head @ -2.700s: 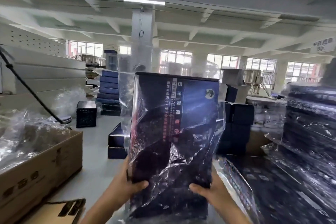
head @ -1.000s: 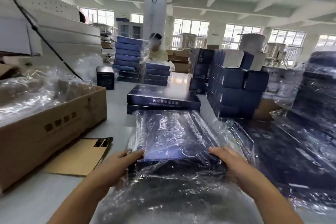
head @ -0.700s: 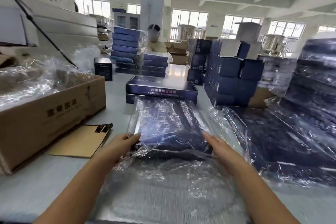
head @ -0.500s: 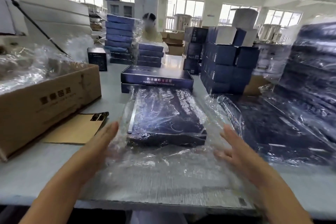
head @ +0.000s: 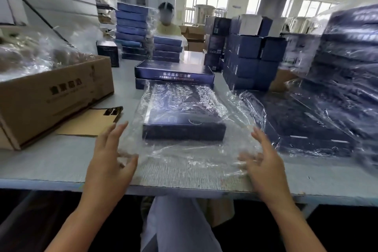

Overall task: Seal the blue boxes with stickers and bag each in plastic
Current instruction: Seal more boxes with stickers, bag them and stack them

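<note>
**Box bagged, loose mouth left to close**

The blue box (head: 184, 129) lies flat in the middle of the frame, inside its plastic bag (head: 185, 158) on the grey table (head: 51, 161). The bag's slack open end spreads toward me, down to the table's near edge. I can't make out a sticker on the box through the crinkled film.

My left hand (head: 110, 161) is at the bag's left border and my right hand (head: 263, 161) at its right border, both lower centre. Fingers on each are spread and relaxed, gripping nothing. My right fingertips are blurred over the plastic, so I can't say whether they touch it.

I judge this to be the end of the bagging step for this box. The next move calls for gathering the loose film and folding it flat, then putting the box with the bagged pile (head: 302, 120) at right. The film is slippery and springy, so I should press it down rather than pinch it.

After that, the bare blue boxes (head: 173, 72) stacked just behind, upper centre, are next.
</note>
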